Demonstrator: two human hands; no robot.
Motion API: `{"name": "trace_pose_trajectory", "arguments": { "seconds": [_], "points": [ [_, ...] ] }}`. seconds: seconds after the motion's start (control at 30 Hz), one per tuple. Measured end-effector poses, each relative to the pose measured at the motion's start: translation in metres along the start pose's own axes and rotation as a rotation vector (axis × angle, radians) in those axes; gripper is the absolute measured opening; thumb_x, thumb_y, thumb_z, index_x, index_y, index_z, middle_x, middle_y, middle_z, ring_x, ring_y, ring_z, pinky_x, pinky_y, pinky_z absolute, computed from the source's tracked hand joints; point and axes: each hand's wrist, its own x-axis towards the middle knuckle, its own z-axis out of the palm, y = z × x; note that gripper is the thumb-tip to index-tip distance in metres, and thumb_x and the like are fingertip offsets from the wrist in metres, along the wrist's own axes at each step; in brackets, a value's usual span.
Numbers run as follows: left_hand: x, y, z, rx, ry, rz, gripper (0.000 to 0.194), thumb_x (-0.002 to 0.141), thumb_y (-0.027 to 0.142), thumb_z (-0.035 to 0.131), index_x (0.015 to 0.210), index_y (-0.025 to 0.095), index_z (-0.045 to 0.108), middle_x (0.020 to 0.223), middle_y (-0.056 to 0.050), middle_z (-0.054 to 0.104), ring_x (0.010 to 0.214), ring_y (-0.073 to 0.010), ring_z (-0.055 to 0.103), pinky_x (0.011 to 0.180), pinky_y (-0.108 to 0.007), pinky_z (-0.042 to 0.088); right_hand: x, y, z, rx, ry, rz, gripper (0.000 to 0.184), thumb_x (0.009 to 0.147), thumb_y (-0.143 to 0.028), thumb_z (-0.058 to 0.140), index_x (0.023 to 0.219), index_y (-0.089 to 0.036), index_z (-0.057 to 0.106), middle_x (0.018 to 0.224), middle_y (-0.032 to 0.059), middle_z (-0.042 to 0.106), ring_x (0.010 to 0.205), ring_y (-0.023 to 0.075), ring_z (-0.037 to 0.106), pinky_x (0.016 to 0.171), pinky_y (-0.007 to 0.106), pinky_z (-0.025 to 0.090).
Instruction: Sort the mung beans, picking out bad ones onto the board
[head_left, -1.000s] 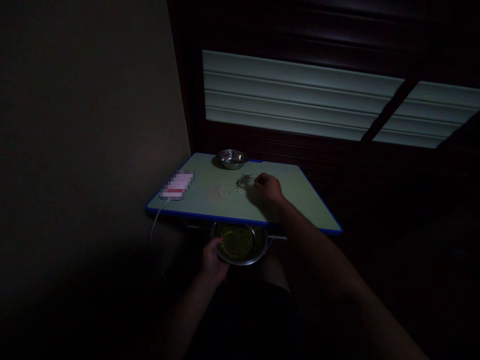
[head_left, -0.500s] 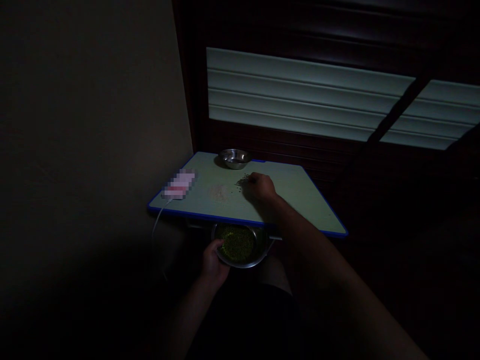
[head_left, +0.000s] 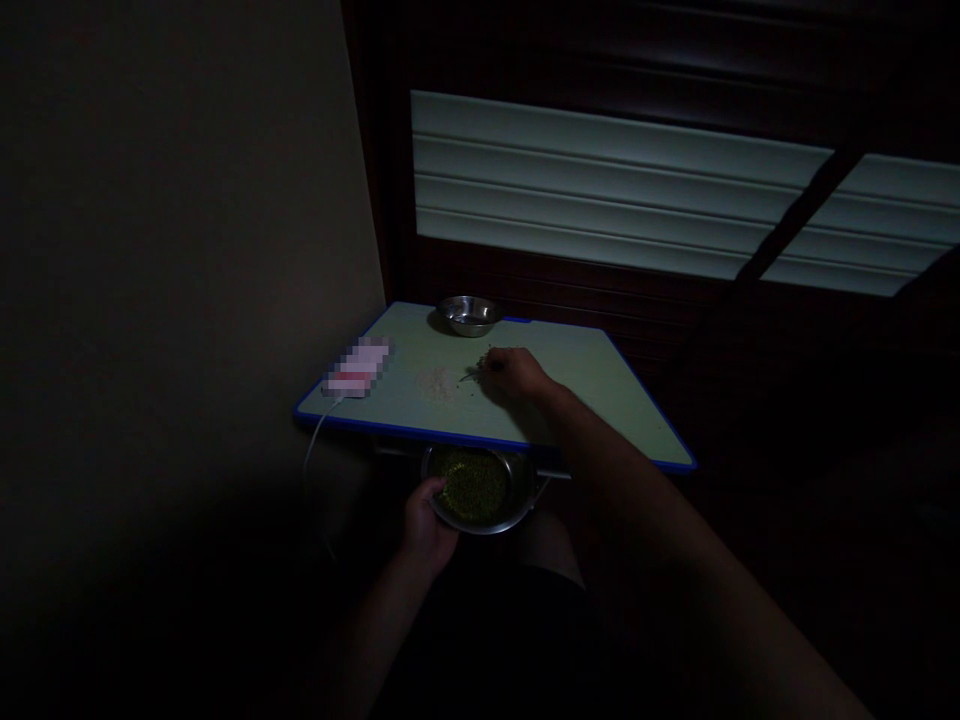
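Note:
My left hand [head_left: 429, 525] grips the left rim of a metal bowl [head_left: 496, 528], thumb over the edge. Small green grains that look like mung beans [head_left: 472, 487] lie in this bowl, held just below the table's front edge. On the pale green tabletop, my right hand [head_left: 516, 373] is closed, fingertips down at a small scatter of dark grains [head_left: 484, 362]. A thin pale sliver shows beside those fingertips; whether they hold it is too dark to tell. Left of them lies a patch of pale crumb-like bits [head_left: 439, 383].
A second metal bowl [head_left: 469, 318] stands at the back of the blue-edged table [head_left: 600, 395]. A blurred-out pink, flat object [head_left: 358, 368] with a white cable [head_left: 311, 445] lies at the left. A wall rises on the left, and dark slatted panels stand behind.
My right hand has shifted slightly left over the dark grains, and their scatter looks different under the fingertips. The left hand and its bowl stay nearly the same.

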Motion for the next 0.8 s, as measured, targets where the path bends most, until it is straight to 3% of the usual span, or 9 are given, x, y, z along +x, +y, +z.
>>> {"name": "trace_pose_trajectory", "arguments": {
  "seconds": [0.17,0.33,0.57,0.8],
  "points": [
    [0.000,0.001,0.000,-0.008,-0.002,-0.004,0.027,0.070,0.015,0.054,0.092,0.014,0.070,0.082,-0.009,0.075,0.085,-0.0258,0.071,0.082,-0.043,0.056,-0.011,0.006,-0.003,0.095,0.018,-0.091,0.012,0.070,-0.008,0.061,0.074,-0.018,0.068,0.076,0.0004,0.067,0.072,0.0130,0.057,0.069,0.024,0.040],
    [0.000,0.002,0.001,0.008,-0.009,-0.016,0.025,0.071,0.016,0.052,0.089,0.014,0.069,0.083,-0.009,0.075,0.087,-0.0252,0.070,0.082,-0.041,0.056,-0.019,0.007,-0.006,0.110,0.063,-0.037,0.011,0.070,-0.010,0.064,0.074,-0.019,0.068,0.073,0.0013,0.067,0.068,0.0144,0.057,0.066,0.025,0.040],
    [0.001,0.000,0.001,0.013,-0.009,-0.012,0.026,0.070,0.015,0.054,0.090,0.010,0.069,0.085,-0.013,0.075,0.087,-0.0277,0.070,0.080,-0.043,0.056,-0.009,-0.003,0.002,0.048,0.150,-0.001,0.012,0.070,-0.012,0.067,0.078,-0.020,0.071,0.078,0.0033,0.069,0.073,0.0174,0.058,0.070,0.029,0.040],
    [0.001,-0.002,0.000,-0.004,-0.006,0.010,0.026,0.070,0.014,0.054,0.091,0.013,0.069,0.081,-0.010,0.075,0.079,-0.0247,0.071,0.077,-0.041,0.057,-0.001,-0.001,0.013,0.001,0.119,-0.056,0.012,0.070,-0.011,0.066,0.075,-0.022,0.070,0.076,0.0022,0.068,0.073,0.0174,0.058,0.069,0.029,0.042]
  ]
}}
